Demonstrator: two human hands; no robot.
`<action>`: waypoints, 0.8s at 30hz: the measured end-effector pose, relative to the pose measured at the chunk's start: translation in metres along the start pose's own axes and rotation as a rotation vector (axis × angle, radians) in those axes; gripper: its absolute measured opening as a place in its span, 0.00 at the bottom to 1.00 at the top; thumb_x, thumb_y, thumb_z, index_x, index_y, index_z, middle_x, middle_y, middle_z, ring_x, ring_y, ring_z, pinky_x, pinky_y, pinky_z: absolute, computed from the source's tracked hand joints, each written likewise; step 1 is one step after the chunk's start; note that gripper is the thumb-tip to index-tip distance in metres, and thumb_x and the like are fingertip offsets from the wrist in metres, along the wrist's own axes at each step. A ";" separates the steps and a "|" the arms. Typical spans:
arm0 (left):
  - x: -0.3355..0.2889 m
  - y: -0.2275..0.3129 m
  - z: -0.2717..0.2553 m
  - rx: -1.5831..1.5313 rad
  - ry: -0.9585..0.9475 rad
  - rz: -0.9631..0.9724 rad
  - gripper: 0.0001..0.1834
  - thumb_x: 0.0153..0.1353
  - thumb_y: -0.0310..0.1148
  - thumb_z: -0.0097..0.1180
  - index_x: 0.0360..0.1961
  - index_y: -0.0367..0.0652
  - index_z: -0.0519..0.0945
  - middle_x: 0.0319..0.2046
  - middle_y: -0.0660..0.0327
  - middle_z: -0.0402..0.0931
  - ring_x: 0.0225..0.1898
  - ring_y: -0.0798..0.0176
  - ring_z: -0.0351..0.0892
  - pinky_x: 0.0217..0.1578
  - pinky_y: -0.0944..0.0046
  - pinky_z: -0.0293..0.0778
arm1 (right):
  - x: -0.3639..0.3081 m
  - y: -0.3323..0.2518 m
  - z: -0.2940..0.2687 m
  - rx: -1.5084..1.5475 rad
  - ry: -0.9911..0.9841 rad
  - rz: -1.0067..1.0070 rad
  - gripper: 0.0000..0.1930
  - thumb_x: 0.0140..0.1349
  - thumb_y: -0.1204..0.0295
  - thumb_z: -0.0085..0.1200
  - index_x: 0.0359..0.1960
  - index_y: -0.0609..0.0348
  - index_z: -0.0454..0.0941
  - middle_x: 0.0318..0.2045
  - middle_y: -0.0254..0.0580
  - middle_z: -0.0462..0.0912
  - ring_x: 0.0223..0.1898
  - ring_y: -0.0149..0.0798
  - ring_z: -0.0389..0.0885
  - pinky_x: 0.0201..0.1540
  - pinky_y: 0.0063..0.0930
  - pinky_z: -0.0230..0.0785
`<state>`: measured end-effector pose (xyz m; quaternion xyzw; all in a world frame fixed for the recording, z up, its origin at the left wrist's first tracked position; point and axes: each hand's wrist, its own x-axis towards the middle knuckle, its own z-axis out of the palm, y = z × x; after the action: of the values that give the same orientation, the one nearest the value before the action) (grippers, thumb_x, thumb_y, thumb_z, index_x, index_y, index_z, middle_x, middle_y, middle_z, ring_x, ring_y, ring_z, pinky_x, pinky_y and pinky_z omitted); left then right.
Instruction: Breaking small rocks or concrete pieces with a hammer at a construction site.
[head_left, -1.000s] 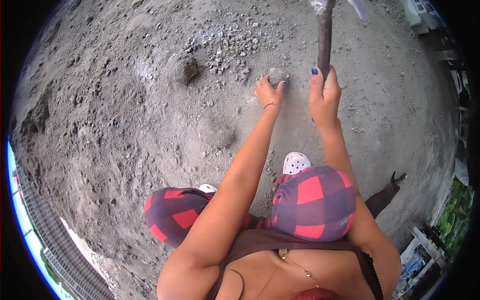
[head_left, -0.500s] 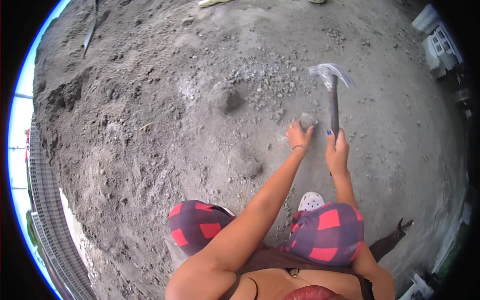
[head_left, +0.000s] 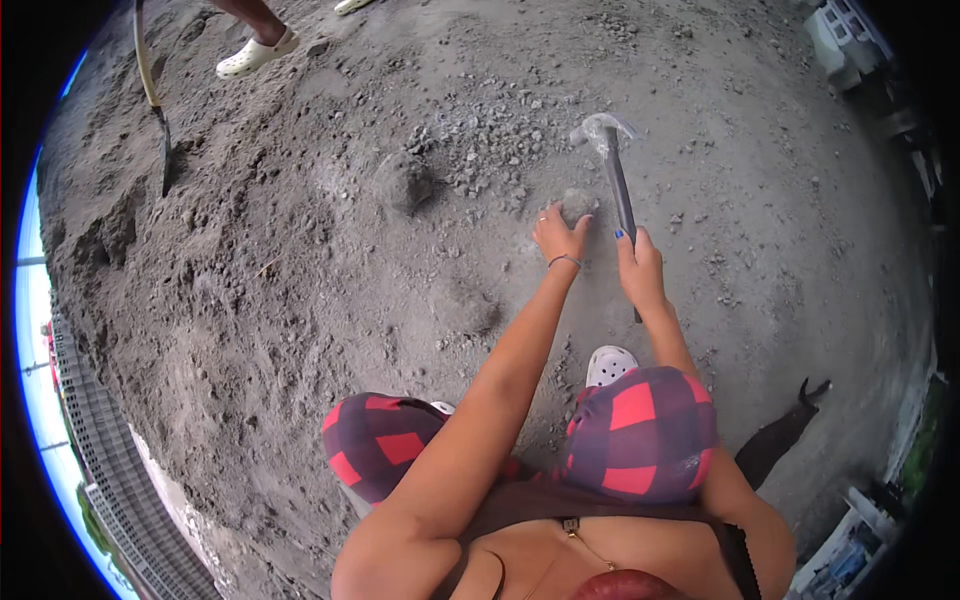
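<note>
My right hand is wrapped round the dark handle of a claw hammer, whose dusty metal head points away from me above the ground. Just left of it, my left hand holds a rounded grey lump against the ground, thumb on one side and fingers on the other. Whether the lump is stone or hardened cement cannot be told. Small broken grey chunks lie scattered beyond the hands. A larger grey lump sits to their left, and another dusty lump lies nearer my knees.
A shovel stands at the far left beside a person's foot in a cream clog. Loose grey soil rises on the left. My own white clog is close below the hands. A dark elongated shape lies at the lower right.
My view has shifted, so the ground things appear lower on the left. A person's leg and more of the shovel have come into view. Both hands keep their holds; the hammer head is less blurred.
</note>
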<state>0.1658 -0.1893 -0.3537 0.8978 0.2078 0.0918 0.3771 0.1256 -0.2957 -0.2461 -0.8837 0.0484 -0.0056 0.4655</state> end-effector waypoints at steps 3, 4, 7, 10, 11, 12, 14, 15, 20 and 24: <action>-0.005 -0.002 -0.004 0.025 0.020 0.033 0.28 0.37 0.43 0.61 0.39 0.39 0.71 0.35 0.53 0.70 0.40 0.53 0.67 0.44 0.57 0.58 | 0.009 -0.050 -0.028 0.123 0.144 -0.183 0.09 0.56 0.70 0.43 0.26 0.65 0.63 0.15 0.52 0.71 0.17 0.52 0.71 0.18 0.33 0.60; -0.007 0.000 -0.002 0.041 0.063 0.088 0.27 0.37 0.43 0.61 0.39 0.40 0.71 0.35 0.53 0.70 0.40 0.53 0.67 0.44 0.57 0.57 | 0.013 -0.060 -0.036 0.165 0.202 -0.223 0.08 0.56 0.70 0.43 0.27 0.64 0.63 0.15 0.51 0.71 0.15 0.51 0.70 0.17 0.31 0.59; -0.020 0.009 0.002 0.012 0.046 0.048 0.28 0.37 0.42 0.61 0.40 0.40 0.71 0.35 0.52 0.69 0.40 0.52 0.66 0.45 0.57 0.57 | 0.004 -0.039 -0.032 0.232 0.255 -0.269 0.07 0.56 0.72 0.43 0.28 0.63 0.61 0.15 0.50 0.72 0.15 0.51 0.71 0.15 0.30 0.60; -0.026 0.016 0.012 -0.005 -0.013 -0.017 0.28 0.38 0.43 0.60 0.41 0.39 0.71 0.36 0.53 0.69 0.40 0.53 0.66 0.45 0.57 0.56 | -0.027 0.057 0.007 -0.149 0.099 -0.073 0.10 0.56 0.69 0.43 0.29 0.64 0.62 0.17 0.56 0.72 0.21 0.57 0.72 0.19 0.37 0.62; -0.029 0.008 0.011 0.006 -0.015 -0.023 0.28 0.38 0.43 0.60 0.41 0.39 0.71 0.36 0.53 0.69 0.40 0.53 0.66 0.45 0.57 0.56 | -0.039 0.091 0.022 -0.357 -0.058 0.042 0.11 0.56 0.68 0.43 0.28 0.65 0.62 0.18 0.58 0.72 0.23 0.59 0.72 0.21 0.39 0.63; -0.022 0.005 0.008 -0.008 -0.017 -0.024 0.29 0.38 0.43 0.60 0.41 0.39 0.70 0.36 0.53 0.69 0.40 0.53 0.66 0.45 0.57 0.56 | -0.034 0.084 0.024 -0.352 -0.059 0.034 0.11 0.56 0.68 0.43 0.28 0.65 0.62 0.18 0.58 0.72 0.23 0.59 0.72 0.21 0.39 0.63; -0.011 0.007 0.010 -0.028 -0.018 -0.020 0.29 0.38 0.44 0.60 0.41 0.39 0.70 0.36 0.53 0.69 0.40 0.53 0.66 0.44 0.57 0.56 | -0.019 0.072 0.025 -0.146 -0.035 0.004 0.12 0.56 0.66 0.42 0.27 0.65 0.63 0.20 0.60 0.72 0.24 0.62 0.70 0.23 0.41 0.62; -0.012 0.002 0.009 -0.016 0.003 -0.008 0.29 0.38 0.44 0.60 0.41 0.38 0.70 0.36 0.53 0.69 0.40 0.53 0.66 0.44 0.58 0.56 | -0.013 0.047 0.016 -0.088 -0.017 -0.004 0.11 0.56 0.67 0.42 0.26 0.65 0.64 0.18 0.58 0.72 0.23 0.58 0.71 0.22 0.39 0.62; -0.020 -0.003 0.005 -0.007 -0.038 -0.033 0.30 0.38 0.45 0.60 0.42 0.40 0.69 0.38 0.54 0.68 0.43 0.53 0.64 0.45 0.57 0.54 | 0.006 -0.056 -0.045 0.243 0.205 -0.194 0.10 0.57 0.68 0.42 0.27 0.64 0.63 0.14 0.48 0.69 0.16 0.38 0.71 0.18 0.30 0.60; -0.017 0.001 0.007 -0.002 -0.003 -0.022 0.30 0.37 0.45 0.60 0.41 0.39 0.70 0.37 0.54 0.68 0.42 0.53 0.65 0.45 0.57 0.55 | 0.002 -0.038 -0.030 0.178 0.345 -0.263 0.09 0.56 0.69 0.42 0.29 0.64 0.62 0.14 0.49 0.70 0.16 0.44 0.73 0.18 0.33 0.61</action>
<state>0.1530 -0.2023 -0.3584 0.8952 0.2169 0.0868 0.3794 0.1290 -0.2994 -0.1978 -0.8239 0.0110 -0.2216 0.5215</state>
